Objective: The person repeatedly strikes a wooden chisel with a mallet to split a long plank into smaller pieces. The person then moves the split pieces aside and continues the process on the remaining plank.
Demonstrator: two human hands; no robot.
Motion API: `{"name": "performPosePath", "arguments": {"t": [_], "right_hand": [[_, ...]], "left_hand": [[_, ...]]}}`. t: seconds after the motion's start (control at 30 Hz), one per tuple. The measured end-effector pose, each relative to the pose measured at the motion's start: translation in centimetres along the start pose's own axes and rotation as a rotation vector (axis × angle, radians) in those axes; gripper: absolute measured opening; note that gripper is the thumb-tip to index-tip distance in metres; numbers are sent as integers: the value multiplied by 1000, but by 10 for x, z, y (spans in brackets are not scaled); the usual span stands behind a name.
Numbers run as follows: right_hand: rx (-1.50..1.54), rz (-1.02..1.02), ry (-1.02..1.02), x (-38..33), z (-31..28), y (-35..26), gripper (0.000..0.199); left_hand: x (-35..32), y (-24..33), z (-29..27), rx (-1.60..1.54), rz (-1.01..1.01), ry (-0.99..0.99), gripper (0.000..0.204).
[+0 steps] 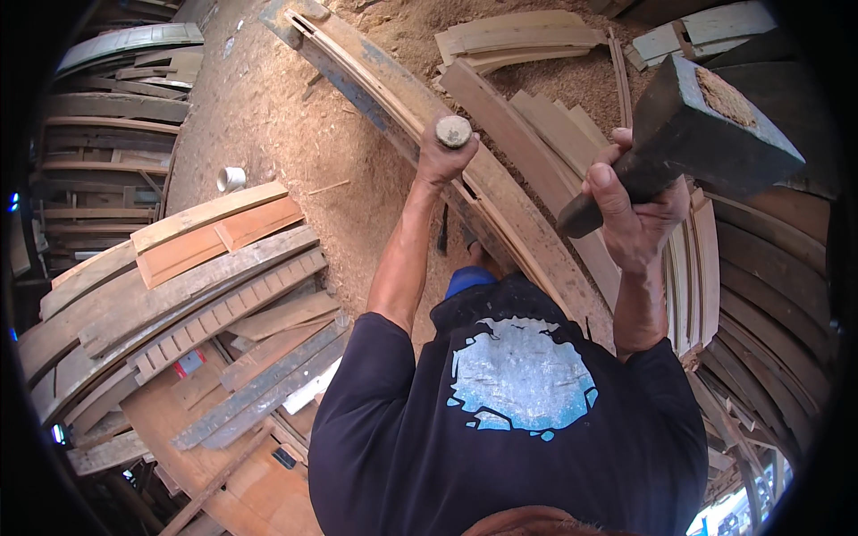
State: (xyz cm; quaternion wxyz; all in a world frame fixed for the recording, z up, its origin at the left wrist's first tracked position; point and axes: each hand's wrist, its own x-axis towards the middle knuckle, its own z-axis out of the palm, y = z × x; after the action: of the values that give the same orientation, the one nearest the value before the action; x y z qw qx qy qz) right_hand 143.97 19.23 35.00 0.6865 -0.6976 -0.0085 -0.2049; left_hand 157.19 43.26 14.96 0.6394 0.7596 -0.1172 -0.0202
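My left hand [445, 163] is closed around an upright chisel [453, 131]. The round, pale butt of its wooden handle faces up, and the hand hides its blade. Below that hand runs a long narrow wooden piece [509, 230] with grooves and a dark slot near the wrist. It lies along a worn, thick plank bench [527, 201]. Raised at the right, my right hand [642, 219] grips the short dark handle of a big wooden mallet [684, 134]. The mallet's blocky head has a rough, light-brown patch on one face and is apart from the chisel.
Wood shavings [259, 134] cover the floor. Cut boards [559, 125] lie beyond the bench, with grooved pieces [693, 277] at the right. Planks [179, 295] are piled at the left near a white roll [231, 179]. Stacked timber [769, 277] lines the right side.
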Motion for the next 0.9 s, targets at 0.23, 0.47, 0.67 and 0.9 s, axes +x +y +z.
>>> {"name": "performPosePath", "arguments": {"t": [0.23,0.47,0.67,0.9], "right_hand": [[-147,42,-53,8,10,8,33],[-922,137,-569,14,31,92,33],[-510,74,-315,33,30,35,38],[-754,-79,-520,15,50,85,24]], "left_hand": [[-1,8,4,22,-44,-37,24],[0,14,16,217,84,-198,29],[-20,17,5,95,-47,-63,20],[-29,22,-4,142,86,-45,27]]}}
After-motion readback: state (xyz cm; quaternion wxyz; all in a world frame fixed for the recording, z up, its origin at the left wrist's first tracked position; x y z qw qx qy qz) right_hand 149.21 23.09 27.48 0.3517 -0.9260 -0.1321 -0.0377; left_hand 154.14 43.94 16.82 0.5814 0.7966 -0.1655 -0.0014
